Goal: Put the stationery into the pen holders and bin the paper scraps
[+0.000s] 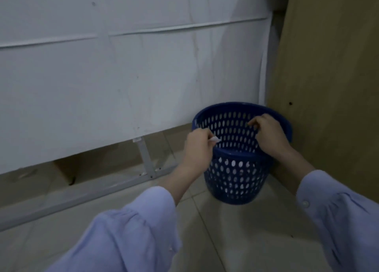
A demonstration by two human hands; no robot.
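Note:
A blue perforated plastic bin stands on the tiled floor in the corner. My left hand hovers over the bin's near-left rim, fingers pinched on a small white paper scrap that pokes out toward the bin's opening. My right hand is over the bin's opening on the right side, fingers curled together; whether it holds anything is hidden. Pale paper bits show faintly through the holes low in the bin. No pen holders or stationery are in view.
A white panel with a grey metal frame and foot stands left of and behind the bin. A tall tan wooden board rises at the right. Light floor tiles lie in front.

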